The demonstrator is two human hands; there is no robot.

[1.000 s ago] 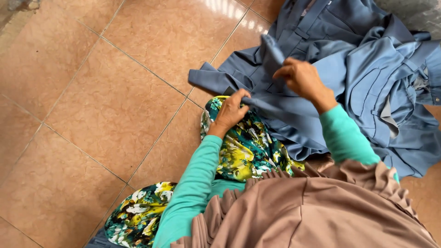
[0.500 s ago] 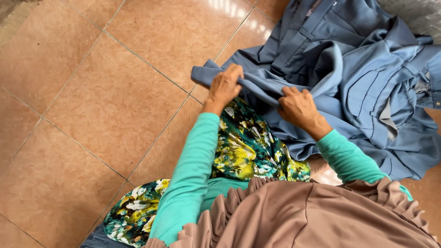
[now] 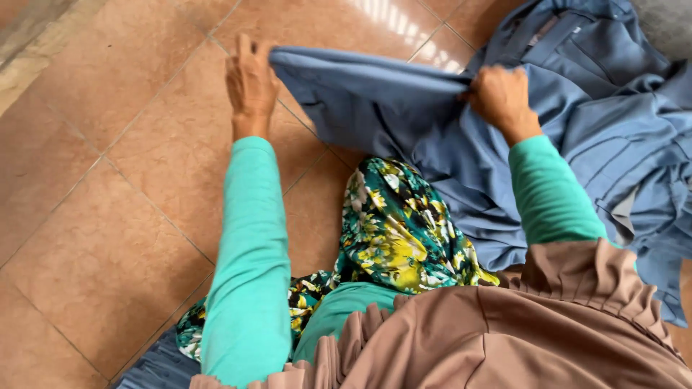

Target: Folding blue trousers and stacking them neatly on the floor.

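Observation:
A large grey-blue garment [image 3: 404,122] lies spread over the brown floor tiles in front of me. My left hand [image 3: 249,83] grips its far left edge, pulled out over the tile. My right hand [image 3: 501,94] pinches the same top edge further right, so the cloth is stretched flat between the two hands. Both arms wear teal sleeves. The rest of the garment bunches in folds at the right.
A green, yellow and black floral cloth [image 3: 396,223] covers my knee below the garment. A pleated taupe head covering [image 3: 519,324] fills the lower right. Brown floor tiles [image 3: 108,216] with grout lines extend left. More blue fabric [image 3: 620,57] is heaped at the top right.
My left hand moved left and away, drawing the garment's edge out over the tile. My right hand shifted up and right along that edge, so the cloth now lies stretched instead of bunched.

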